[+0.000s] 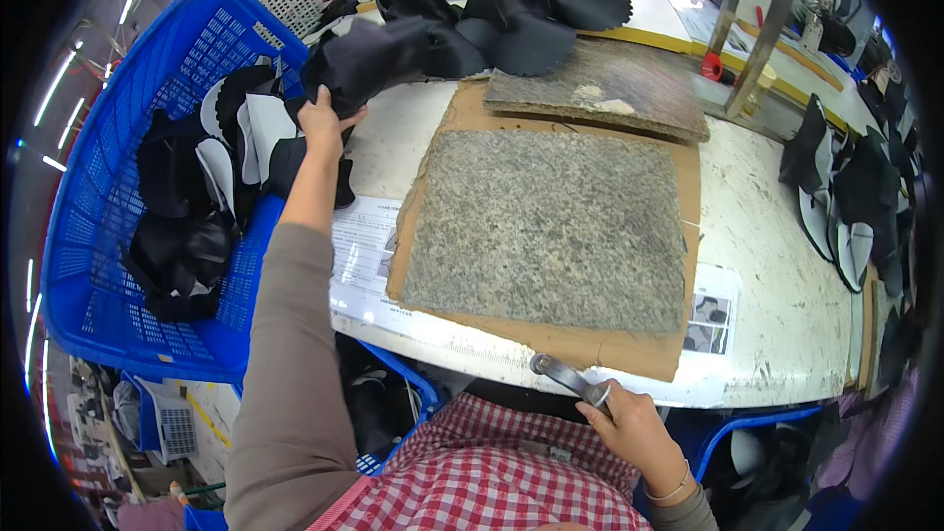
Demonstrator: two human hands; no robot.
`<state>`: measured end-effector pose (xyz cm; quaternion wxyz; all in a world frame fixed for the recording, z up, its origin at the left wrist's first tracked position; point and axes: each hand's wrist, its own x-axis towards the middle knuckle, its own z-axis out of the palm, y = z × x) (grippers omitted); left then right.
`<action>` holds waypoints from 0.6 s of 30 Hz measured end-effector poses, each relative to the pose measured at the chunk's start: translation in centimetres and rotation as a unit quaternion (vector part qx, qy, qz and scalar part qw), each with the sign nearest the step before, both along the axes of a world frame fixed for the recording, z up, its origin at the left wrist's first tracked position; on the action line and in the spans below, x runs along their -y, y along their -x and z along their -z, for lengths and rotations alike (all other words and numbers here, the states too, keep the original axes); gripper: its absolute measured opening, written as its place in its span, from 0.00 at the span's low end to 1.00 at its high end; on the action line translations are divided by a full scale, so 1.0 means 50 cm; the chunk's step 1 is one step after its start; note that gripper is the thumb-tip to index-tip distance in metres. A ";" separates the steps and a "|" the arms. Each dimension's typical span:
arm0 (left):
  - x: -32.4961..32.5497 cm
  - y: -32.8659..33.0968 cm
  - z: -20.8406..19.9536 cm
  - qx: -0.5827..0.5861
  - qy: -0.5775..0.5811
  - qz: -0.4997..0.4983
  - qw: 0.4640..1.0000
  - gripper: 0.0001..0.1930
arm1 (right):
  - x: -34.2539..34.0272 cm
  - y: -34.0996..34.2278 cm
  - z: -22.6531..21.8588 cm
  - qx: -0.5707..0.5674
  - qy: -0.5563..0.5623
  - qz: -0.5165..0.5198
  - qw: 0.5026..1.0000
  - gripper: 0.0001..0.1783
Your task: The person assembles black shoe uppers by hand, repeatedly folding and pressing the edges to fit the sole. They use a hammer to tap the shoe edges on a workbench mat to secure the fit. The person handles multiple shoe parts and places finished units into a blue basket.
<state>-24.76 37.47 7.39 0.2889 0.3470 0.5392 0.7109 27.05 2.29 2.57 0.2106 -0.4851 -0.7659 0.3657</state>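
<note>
At the upper left my left hand (323, 123) is closed on a black leather piece (369, 64), lifted between the blue basket (74, 226) and the table. More black leather pieces (182, 251), some with white lining, lie in the basket. Low down by the table's front edge, my right hand (629, 425) grips a small metal hammer (565, 374); its handle is mostly hidden in the fingers. Beyond the hammer, a grey speckled slab (546, 226) lies flat on a cardboard sheet (418, 265).
A second, thicker slab (600, 88) rests on the cardboard's far edge. Behind it is a heap of black leather pieces (521, 20). Metal posts (772, 29) stand at the back right. Black and white pieces (865, 187) line the right side. Printed sheets (359, 236) lie on the table.
</note>
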 end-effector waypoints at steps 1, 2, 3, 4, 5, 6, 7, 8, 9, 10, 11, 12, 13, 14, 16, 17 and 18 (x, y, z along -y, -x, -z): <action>0.040 -0.023 -0.037 -0.052 -0.003 0.004 0.999 0.22 | 0.012 0.001 -0.001 -0.019 -0.042 0.010 0.999 0.15; 0.081 -0.051 -0.075 -0.087 -0.028 0.034 0.995 0.21 | 0.028 0.002 -0.004 -0.013 0.020 0.031 0.999 0.15; 0.122 -0.082 -0.113 -0.152 -0.027 0.030 0.988 0.23 | 0.041 0.006 -0.005 -0.013 0.022 0.048 0.999 0.15; 0.161 -0.117 -0.145 -0.349 -0.067 -0.025 0.934 0.22 | 0.055 0.010 -0.008 -0.006 0.027 0.057 0.998 0.16; 0.197 -0.150 -0.174 -0.475 -0.121 -0.042 0.871 0.22 | 0.066 0.018 -0.008 -0.003 0.018 0.066 0.998 0.17; 0.232 -0.191 -0.183 -0.484 -0.164 -0.002 0.859 0.24 | 0.077 0.023 -0.009 -0.019 0.017 0.076 0.997 0.17; 0.258 -0.227 -0.189 -0.527 -0.183 0.030 0.829 0.30 | 0.086 0.029 -0.009 -0.034 -0.004 0.079 0.996 0.16; 0.288 -0.268 -0.172 -0.568 -0.200 0.056 0.796 0.35 | 0.095 0.034 -0.009 -0.029 -0.005 0.089 0.996 0.16; 0.309 -0.307 -0.149 -0.575 -0.188 0.116 0.788 0.37 | 0.104 0.037 -0.009 -0.046 -0.055 0.084 0.994 0.15; 0.333 -0.340 -0.119 -0.575 -0.183 0.173 0.778 0.38 | 0.110 0.040 -0.010 -0.052 -0.105 0.095 0.989 0.14; 0.356 -0.371 -0.085 -0.553 -0.144 0.223 0.790 0.38 | 0.115 0.039 -0.011 -0.035 -0.090 0.111 0.989 0.14; 0.378 -0.390 -0.057 -0.534 -0.070 0.283 0.794 0.37 | 0.117 0.037 -0.012 -0.019 -0.089 0.130 0.987 0.14; 0.394 -0.406 -0.035 -0.525 -0.102 0.299 0.790 0.37 | 0.118 0.034 -0.015 -0.008 -0.103 0.151 0.983 0.14; 0.409 -0.420 -0.017 -0.527 -0.123 0.299 0.786 0.37 | 0.115 0.030 -0.018 0.006 -0.122 0.169 0.978 0.13; 0.436 -0.436 0.004 -0.538 -0.138 0.278 0.784 0.37 | 0.100 0.022 -0.028 0.033 -0.156 0.184 0.970 0.12; 0.447 -0.440 0.004 -0.551 -0.136 0.283 0.773 0.38 | 0.086 0.020 -0.033 0.057 -0.188 0.180 0.964 0.10; 0.458 -0.442 0.003 -0.565 -0.105 0.306 0.759 0.37 | 0.072 0.019 -0.038 0.061 -0.226 0.167 0.958 0.10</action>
